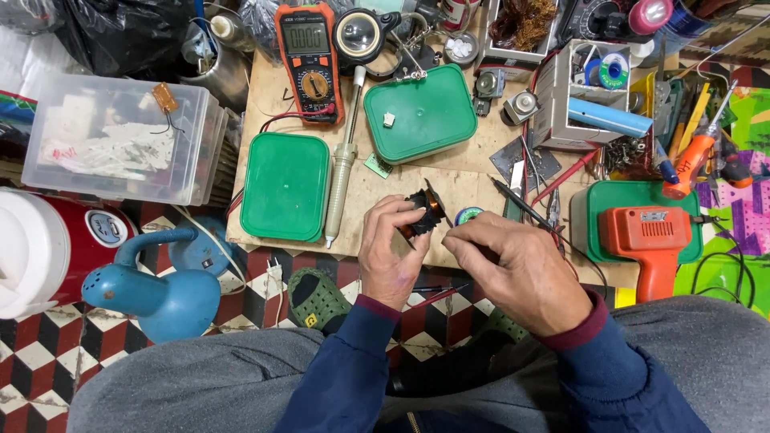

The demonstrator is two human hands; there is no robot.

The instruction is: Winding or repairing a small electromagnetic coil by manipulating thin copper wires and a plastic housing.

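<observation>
My left hand (391, 255) grips a small transformer (423, 212) with a copper-wire coil and a black frame, held just above the near edge of the wooden board (473, 180). My right hand (517, 269) is beside it on the right, its fingers pinched together at the transformer's side; what they pinch is too small to see. A small roll of solder (468, 214) lies on the board just behind my right hand.
On the board lie two green plastic boxes (286, 186) (419, 112), a soldering iron (342, 172), an orange multimeter (308, 60) and a magnifier (358, 34). An orange glue gun (648, 240) lies at right. A blue hair dryer (152, 285) and a clear bin (120, 136) are at left.
</observation>
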